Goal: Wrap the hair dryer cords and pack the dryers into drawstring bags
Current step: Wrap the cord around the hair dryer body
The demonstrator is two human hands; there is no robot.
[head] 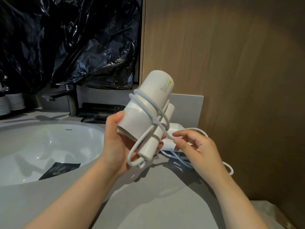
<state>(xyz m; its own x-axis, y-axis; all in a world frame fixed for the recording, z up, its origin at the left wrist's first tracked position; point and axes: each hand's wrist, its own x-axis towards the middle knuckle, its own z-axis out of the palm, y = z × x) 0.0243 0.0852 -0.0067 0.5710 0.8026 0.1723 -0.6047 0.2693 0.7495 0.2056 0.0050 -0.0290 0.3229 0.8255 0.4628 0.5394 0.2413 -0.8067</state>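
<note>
Fingers (184, 134) of your right hand (198, 151) pinch the cord (158, 125); your left hand (115, 142) grips the hair dryer (145, 106), held above the surface (148, 204). Wrapping step underway, judged partial: slack trails loose. Next turn needs tension; bagging not begun.

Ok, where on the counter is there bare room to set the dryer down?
Bare: front counter, between the forearms and along the sink. Crowded: cords by the wall behind the right hand; faucet and tray behind the sink.

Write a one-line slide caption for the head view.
The left hand holds a white hair dryer over the grey counter while the right hand pinches its cord, partly looped around it.
</note>
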